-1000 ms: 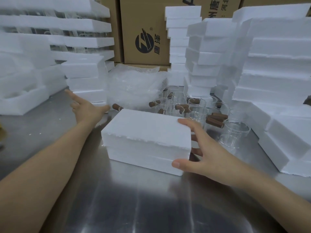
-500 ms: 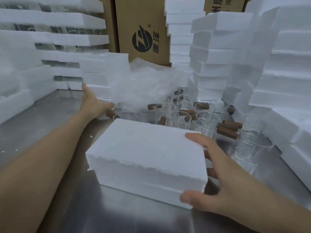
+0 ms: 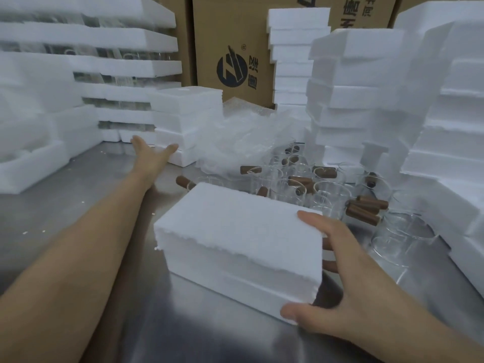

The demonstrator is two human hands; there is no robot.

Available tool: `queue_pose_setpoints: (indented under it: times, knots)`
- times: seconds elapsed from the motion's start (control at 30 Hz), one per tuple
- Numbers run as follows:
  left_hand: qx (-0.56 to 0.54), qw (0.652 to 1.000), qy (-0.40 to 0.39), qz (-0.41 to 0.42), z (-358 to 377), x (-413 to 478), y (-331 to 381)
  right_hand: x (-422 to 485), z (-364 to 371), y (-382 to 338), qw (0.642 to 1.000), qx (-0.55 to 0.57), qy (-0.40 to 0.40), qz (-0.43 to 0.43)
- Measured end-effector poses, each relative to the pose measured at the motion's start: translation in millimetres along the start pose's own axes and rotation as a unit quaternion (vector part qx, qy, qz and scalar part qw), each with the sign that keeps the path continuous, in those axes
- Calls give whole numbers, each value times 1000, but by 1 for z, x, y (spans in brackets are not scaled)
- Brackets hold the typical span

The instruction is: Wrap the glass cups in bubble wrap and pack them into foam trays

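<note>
Brown cardboard boxes (image 3: 233,48) printed with a dark logo stand behind a steel table (image 3: 78,205).

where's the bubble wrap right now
In the head view the bubble wrap lies crumpled at the middle back of the table, between the short foam stack by the left hand and the glass cups.

Only 1 view existed: a wide-angle head camera that looked forward and down over a steel table (image 3: 86,260). Both forearms ran in from the bottom edge, so it sat close. A foam box (image 3: 235,239) filled the near centre, while foam stacks (image 3: 366,100) and cartons (image 3: 230,35) closed the far side.
</note>
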State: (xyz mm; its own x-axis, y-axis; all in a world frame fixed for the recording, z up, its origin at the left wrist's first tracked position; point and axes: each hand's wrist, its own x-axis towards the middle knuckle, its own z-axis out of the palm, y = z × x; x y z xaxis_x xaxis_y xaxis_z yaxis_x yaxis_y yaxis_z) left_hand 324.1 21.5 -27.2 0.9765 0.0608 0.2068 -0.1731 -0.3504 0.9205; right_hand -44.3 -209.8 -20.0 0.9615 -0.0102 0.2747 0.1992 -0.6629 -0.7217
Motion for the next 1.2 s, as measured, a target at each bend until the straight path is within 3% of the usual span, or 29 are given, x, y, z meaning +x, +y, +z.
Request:
queue_pose_setpoints:
  times: [0.13,0.27,0.4,0.5,0.57,0.67,0.8,0.87,1.0,1.2]
  knots:
    - [-94,991,95,-19,-11,-33,5,-14,-3,-9,1000,-28,-11,-4]
    - [-171,977,125,6,-22,-80,12,-7,-8,-4,1000,11,12,-11]
    - [-184,966,153,94,-33,-135,21,-10,-13,-5,999,33,24,-5]
    - [-117,990,40,70,-38,-161,49,-13,-16,-6,998,50,36,-10]
    - [15,996,-83,34,-44,-171,72,-14,-17,-9,996,57,57,-23]
    - [101,957,-269,31,-61,-184,92,-12,-21,-12,993,73,92,-34]
    - [-55,877,-477,-17,-64,-196,92,-10,-31,-6,991,84,96,-44]
    - [-139,856,-496,-56,-54,-201,91,-10,-34,-3,995,44,78,-52]
    - [-198,854,-469,-109,-45,-204,88,-11,-35,-4,997,21,53,-58]
    - [-274,857,-428,-87,-81,-184,106,-10,-22,-13,985,31,123,-114]
